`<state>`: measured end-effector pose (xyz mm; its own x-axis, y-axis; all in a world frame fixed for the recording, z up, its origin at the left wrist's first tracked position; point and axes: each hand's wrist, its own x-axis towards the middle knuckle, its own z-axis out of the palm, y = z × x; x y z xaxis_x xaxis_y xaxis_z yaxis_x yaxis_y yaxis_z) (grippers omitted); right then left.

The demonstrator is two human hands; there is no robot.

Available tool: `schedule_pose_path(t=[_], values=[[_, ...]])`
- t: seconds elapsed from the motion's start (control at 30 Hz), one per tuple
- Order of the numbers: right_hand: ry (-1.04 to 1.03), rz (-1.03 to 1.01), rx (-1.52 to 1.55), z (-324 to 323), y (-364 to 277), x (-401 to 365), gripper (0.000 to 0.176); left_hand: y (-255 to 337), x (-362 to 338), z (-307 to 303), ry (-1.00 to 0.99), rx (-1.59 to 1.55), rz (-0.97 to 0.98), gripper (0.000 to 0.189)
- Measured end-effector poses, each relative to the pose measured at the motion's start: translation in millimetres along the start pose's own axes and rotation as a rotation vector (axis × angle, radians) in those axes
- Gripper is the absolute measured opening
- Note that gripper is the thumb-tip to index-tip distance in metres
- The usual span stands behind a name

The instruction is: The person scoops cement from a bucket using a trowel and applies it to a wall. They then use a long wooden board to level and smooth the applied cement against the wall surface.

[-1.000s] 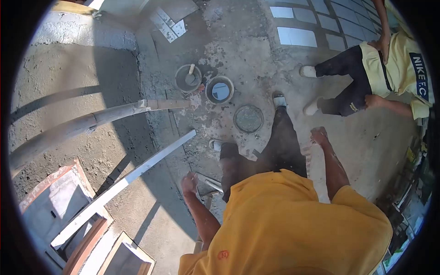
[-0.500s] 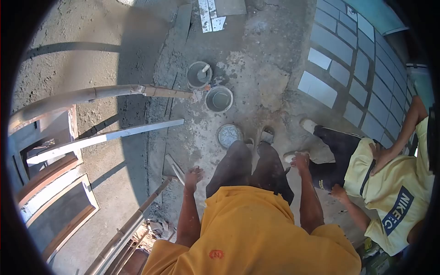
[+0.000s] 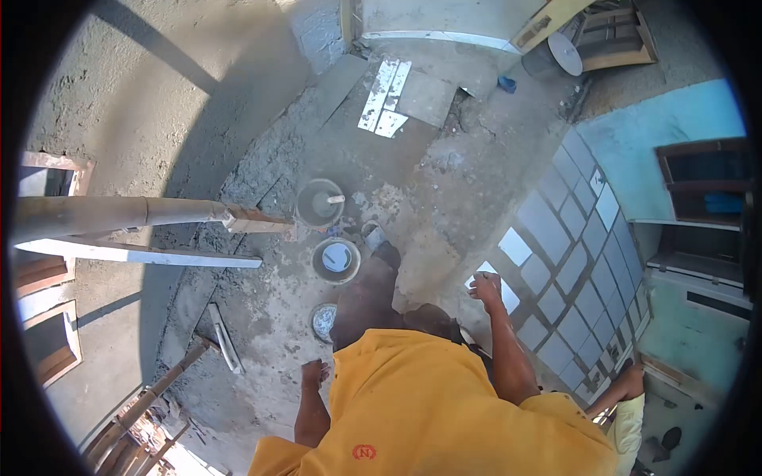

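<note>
My left hand (image 3: 315, 371) hangs low by my left side, fingers loosely bent and nothing visible in it. Nearest to it is a round container (image 3: 324, 339) with pale, speckled contents, partly hidden by my leg. My right hand (image 3: 486, 289) is held out to the right, its fingers half curled and slightly apart, with no object in them. Below it in view lie pale tiles (image 3: 556, 307) set with wide gaps. Ahead of my legs stands a bucket (image 3: 354, 274) with liquid in it. Beyond that, another bucket (image 3: 304, 208) contains a white-handled tool (image 3: 336, 199).
A bamboo pole (image 3: 119, 213) and a white beam (image 3: 182, 257) jut in from the left. A long pale strip (image 3: 225, 339) lies on the floor. Spattered white tiles (image 3: 390, 123) and a grey board (image 3: 425, 98) lie ahead. A co-worker's arm (image 3: 619, 390) shows at lower right.
I have stepped forward and the view has turned, bringing the far wall into sight. My right hand has swung forward and outward; my left has drawn back. The co-worker has mostly left view.
</note>
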<state>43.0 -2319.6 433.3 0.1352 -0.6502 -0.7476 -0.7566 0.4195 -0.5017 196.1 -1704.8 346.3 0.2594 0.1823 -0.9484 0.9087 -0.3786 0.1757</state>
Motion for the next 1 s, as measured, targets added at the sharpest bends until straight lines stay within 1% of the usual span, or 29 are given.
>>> schedule_pose_path(t=[0.07,0.1,0.13,0.17,0.2,0.27,0.33,0.4,0.47,0.5,0.53,0.57,0.6,0.63,0.67,0.7,0.73,0.77,0.8,0.83,0.87,0.93,0.97,1.0], values=[[0.047,-0.009,0.032,5.2,-58.8,27.3,0.028,69.6,25.2,36.6,-0.108,-0.056,0.02,0.034],[0.032,-0.042,0.03,10.4,-96.0,37.4,0.027,111.9,20.3,54.7,-0.154,-0.114,0.154,0.038],[-0.012,-0.072,-0.027,19.9,-130.0,53.7,0.026,165.2,-11.6,74.1,-0.15,-0.294,0.195,0.04],[-0.056,-0.105,-0.075,31.6,-164.3,74.4,0.026,206.0,-30.8,84.9,-0.133,-0.328,0.239,0.04],[-0.095,-0.137,-0.123,45.7,-199.6,93.3,0.026,239.0,-42.1,89.0,-0.118,-0.36,0.282,0.04],[-0.15,-0.223,-0.257,84.6,-287.7,98.5,0.028,281.7,-56.4,87.9,-0.073,-0.445,0.328,0.041],[-0.226,-0.33,-0.392,127.5,-362.1,116.9,0.031,299.9,-51.5,91.3,-0.008,-0.551,0.346,0.044],[-0.315,-0.43,-0.535,168.5,-428.6,136.9,0.034,290.5,-43.0,91.0,0.085,-0.677,0.328,0.047],[-0.406,-0.518,-0.68,219.8,-484.6,162.7,0.035,263.8,-25.0,108.2,0.258,-0.8,0.217,0.04],[-0.454,-0.519,-0.725,248.0,-509.1,177.6,0.037,252.5,-17.7,118.9,0.347,-0.86,0.156,0.038],[-0.504,-0.517,-0.776,275.9,-530.5,193.9,0.039,242.2,-17.8,128.8,0.38,-0.841,0.077,0.038],[-0.557,-0.508,-0.834,302.1,-547.7,210.7,0.042,229.4,-22.5,142.4,0.408,-0.824,-0.013,0.042],[-0.592,-0.456,-0.914,326.9,-560.6,227.8,0.042,217.8,-32.6,161.7,0.433,-0.805,-0.112,0.049],[-0.631,-0.415,-0.997,358.4,-577.2,248.8,0.042,214.9,-40.9,190.1,0.514,-0.89,-0.13,0.056],[-0.669,-0.364,-1.066,390.7,-585.4,267.8,0.042,229.3,-54.0,219.9,0.571,-0.933,-0.174,0.055],[-0.691,-0.377,-1.173,412.4,-595.6,280.0,0.043,256.5,-79.1,249.6,0.607,-0.946,-0.225,0.054],[-0.727,-0.436,-1.345,423.5,-602.1,294.7,0.045,283.4,-97.2,278.4,0.632,-0.954,-0.265,0.053],[-0.778,-0.541,-1.5,456.6,-614.4,312.4,0.046,305.6,-101.4,309.5,0.585,-0.994,-0.293,0.044],[-0.822,-0.645,-1.65,484.3,-621.8,331.2,0.048,328.8,-96.1,342.2,0.6,-1.052,-0.277,0.041],[-0.804,-0.724,-1.736,496.4,-619.6,349.4,0.051,346.9,-100.8,376.5,0.598,-1.099,-0.275,0.041],[-0.781,-0.804,-1.822,508.5,-617.2,368.1,0.054,363.0,-103.8,402.6,0.479,-1.111,-0.329,0.043],[-0.836,-0.996,-2.004,551.1,-612.6,364.0,0.057,396.0,-85.3,435.6,0.27,-1.117,-0.366,0.046],[-0.831,-0.926,-2.045,563.5,-600.8,358.2,0.06,407.4,-68.0,447.9,0.214,-1.106,-0.355,0.048],[-0.867,-0.917,-2.068,575.6,-585.9,352.3,0.06,416.3,-52.5,462.7,0.156,-1.094,-0.35,0.05]])
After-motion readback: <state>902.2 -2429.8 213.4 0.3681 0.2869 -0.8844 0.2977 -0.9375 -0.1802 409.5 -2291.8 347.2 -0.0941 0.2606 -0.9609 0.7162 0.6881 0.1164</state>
